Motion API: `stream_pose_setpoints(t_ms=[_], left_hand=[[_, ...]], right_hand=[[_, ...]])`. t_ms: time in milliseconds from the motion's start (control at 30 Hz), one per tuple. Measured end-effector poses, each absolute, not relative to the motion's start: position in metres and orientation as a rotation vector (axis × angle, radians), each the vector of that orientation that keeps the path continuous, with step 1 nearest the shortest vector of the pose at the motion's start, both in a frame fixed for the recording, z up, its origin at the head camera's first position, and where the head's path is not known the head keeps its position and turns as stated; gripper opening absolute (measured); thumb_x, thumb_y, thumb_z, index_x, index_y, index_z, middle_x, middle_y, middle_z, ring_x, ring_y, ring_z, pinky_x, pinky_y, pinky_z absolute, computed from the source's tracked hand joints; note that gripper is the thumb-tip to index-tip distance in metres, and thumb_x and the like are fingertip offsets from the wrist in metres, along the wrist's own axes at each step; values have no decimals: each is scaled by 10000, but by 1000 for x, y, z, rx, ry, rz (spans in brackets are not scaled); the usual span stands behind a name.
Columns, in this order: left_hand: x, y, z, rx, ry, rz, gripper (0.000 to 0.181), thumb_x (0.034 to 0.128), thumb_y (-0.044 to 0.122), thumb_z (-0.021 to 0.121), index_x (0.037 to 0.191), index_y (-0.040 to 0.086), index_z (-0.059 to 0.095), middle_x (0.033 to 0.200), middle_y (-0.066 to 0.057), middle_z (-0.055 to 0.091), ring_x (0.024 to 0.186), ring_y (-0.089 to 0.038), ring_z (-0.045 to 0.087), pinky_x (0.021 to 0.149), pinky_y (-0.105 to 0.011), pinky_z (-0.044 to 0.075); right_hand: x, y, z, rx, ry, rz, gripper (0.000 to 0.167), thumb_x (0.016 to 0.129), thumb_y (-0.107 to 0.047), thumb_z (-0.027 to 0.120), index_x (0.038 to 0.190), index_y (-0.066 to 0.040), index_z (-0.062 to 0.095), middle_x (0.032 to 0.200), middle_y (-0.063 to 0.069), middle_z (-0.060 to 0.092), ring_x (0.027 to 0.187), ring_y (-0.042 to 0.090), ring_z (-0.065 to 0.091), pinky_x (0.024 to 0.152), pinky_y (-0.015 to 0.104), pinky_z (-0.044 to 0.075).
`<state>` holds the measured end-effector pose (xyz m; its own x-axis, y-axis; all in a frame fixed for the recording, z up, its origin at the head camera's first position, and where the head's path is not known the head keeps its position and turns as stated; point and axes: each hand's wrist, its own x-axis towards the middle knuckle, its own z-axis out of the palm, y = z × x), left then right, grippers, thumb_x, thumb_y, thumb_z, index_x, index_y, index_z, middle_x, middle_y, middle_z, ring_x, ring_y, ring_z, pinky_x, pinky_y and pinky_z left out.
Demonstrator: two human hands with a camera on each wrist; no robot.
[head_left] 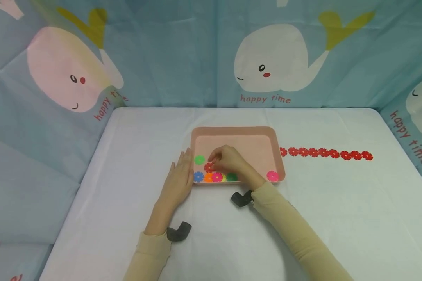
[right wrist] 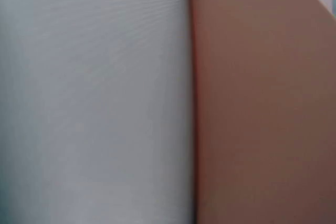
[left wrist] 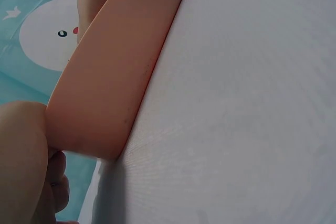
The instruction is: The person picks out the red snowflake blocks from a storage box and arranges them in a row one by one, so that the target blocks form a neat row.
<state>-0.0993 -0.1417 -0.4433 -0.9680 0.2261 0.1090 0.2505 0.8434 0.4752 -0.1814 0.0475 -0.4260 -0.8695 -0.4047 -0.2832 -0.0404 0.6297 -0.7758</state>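
A shallow pink tray (head_left: 237, 131) stands on the white table, with several flower-shaped plastic discs inside near its front wall. My right hand (head_left: 230, 160) reaches over that wall, its curled fingers pinching a red disc (head_left: 208, 168) above the tray floor's left part. Around it lie a green disc (head_left: 199, 160), a blue disc (head_left: 198, 176), an orange disc (head_left: 208, 177) and a pink disc (head_left: 217, 177). My left hand (head_left: 178, 179) rests along the tray's left side, fingers straight. In the left wrist view, this hand (left wrist: 21, 156) touches the tray's corner.
Right of the tray, a row of red discs (head_left: 323, 152) stretches across the table (head_left: 337, 203). Another pink disc (head_left: 272, 176) lies in the tray's front right corner. A dark device sits at each wrist. Blue whale-print cloth (head_left: 183, 54) surrounds the table's back and sides.
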Motion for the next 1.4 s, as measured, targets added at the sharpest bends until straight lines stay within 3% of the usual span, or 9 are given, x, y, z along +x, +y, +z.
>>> stream_pose_setpoints(t_ms=[467,867,1133,1400], left_hand=[[-103,-140,-444,-383,-2974,-759,544,1017,208,327,1512,64,154,1557,-50,165,1421,-250,158,1112,-540,161],[-99,-137,-450,-372,-2962,-764,536,1022,223,321,1513,74,163,1556,-39,173,1421,-238,160,1110,-535,168],[-97,-138,-448,-391,-2938,-755,532,1020,213,319,1508,57,174,1555,-59,178,1419,-255,169,1104,-547,177],[-99,-142,-446,-397,-2942,-732,538,1014,194,342,1506,47,179,1557,-63,172,1421,-256,161,1104,-548,177]], right_hand=[[-185,52,-429,-506,2391,-1102,124,732,-22,759,780,-93,669,699,4,593,652,152,512,574,239,426],[-183,77,-425,-536,2300,-1315,56,807,-86,721,814,-76,666,773,10,652,776,176,562,726,273,480],[-176,121,-411,-404,2351,-1572,71,846,-65,676,906,-26,668,839,83,666,772,247,627,704,289,525],[-164,169,-394,-163,2424,-1768,199,872,-63,661,1023,60,623,953,126,667,816,139,642,761,213,521]])
